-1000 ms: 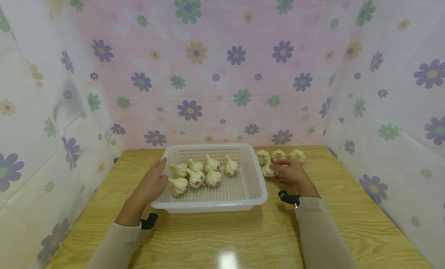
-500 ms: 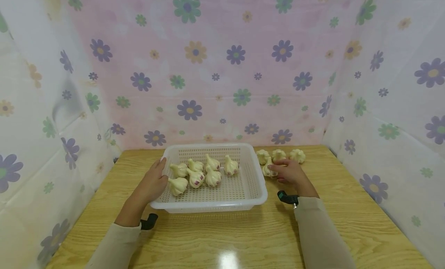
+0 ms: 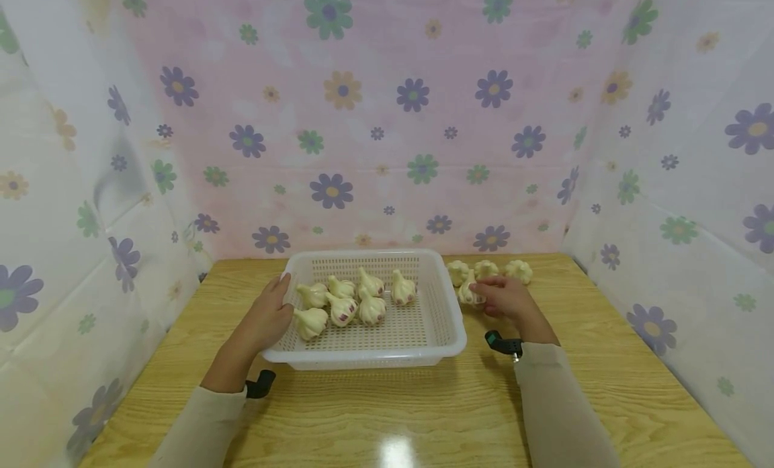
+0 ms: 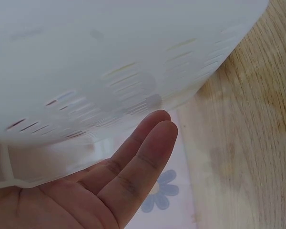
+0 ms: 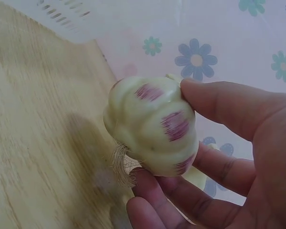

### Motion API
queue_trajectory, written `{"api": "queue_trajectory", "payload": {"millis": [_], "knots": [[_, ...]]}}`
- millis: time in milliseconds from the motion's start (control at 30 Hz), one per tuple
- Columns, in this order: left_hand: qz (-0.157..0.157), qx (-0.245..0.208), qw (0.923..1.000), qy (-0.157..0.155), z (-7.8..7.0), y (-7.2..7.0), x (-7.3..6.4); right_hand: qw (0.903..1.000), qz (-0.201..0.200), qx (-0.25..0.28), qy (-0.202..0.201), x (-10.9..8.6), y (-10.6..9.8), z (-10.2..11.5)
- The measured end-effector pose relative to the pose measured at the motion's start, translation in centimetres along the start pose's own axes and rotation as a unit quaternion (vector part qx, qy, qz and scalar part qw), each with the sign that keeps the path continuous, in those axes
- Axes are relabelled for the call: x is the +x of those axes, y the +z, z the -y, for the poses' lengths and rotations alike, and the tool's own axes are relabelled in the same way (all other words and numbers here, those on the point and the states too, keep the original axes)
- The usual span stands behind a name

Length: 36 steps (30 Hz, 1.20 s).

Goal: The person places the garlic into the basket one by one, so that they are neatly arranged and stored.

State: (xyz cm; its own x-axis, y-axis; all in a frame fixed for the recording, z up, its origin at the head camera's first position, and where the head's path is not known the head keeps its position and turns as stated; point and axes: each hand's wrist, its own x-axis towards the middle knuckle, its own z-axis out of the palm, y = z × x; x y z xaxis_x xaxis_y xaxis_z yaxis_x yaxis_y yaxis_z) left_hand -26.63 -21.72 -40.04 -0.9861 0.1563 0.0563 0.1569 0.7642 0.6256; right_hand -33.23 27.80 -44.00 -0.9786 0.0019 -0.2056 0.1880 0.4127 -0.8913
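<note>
My left hand [image 3: 266, 313] holds the left rim of a white slotted plastic basket [image 3: 363, 356]. In the left wrist view, extended fingers [image 4: 138, 176] lie by the basket's outer wall [image 4: 100, 52]; the thumb is hidden there. To the right of the basket, my right hand [image 3: 508, 299] pinches a garlic bulb [image 3: 468, 291] between thumb and fingers. The right wrist view has this bulb [image 5: 152, 124] close up, pale with purple patches and a tuft of roots. Several more garlic bulbs [image 3: 342, 309] lie inside the basket, mostly in its left half.
Three garlic bulbs stand in a row behind my right hand: one [image 3: 457, 272] by the basket, one [image 3: 486, 268] in the middle, one [image 3: 519, 271] at the right. Flower-print cloth [image 3: 387, 119] encloses the wooden table [image 3: 338, 421] at the back and sides.
The garlic bulb in my right hand has shifted slightly, its stem now pointing a little further right. The left hand and the basket have stayed in place.
</note>
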Motion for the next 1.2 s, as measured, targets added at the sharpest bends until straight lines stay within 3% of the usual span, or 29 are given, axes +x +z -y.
{"api": "queue_trajectory", "payload": {"millis": [633,1200], "knots": [[0.009,-0.009,0.9999,-0.006,0.3,0.1,0.0,0.9988,-0.01,0.025,-0.04,-1.2,-0.9,2.2],[0.011,-0.013,0.9998,-0.013,0.1,-0.1,-0.1,0.9941,-0.056,0.026,-0.089,-2.0,-1.1,4.4]]}}
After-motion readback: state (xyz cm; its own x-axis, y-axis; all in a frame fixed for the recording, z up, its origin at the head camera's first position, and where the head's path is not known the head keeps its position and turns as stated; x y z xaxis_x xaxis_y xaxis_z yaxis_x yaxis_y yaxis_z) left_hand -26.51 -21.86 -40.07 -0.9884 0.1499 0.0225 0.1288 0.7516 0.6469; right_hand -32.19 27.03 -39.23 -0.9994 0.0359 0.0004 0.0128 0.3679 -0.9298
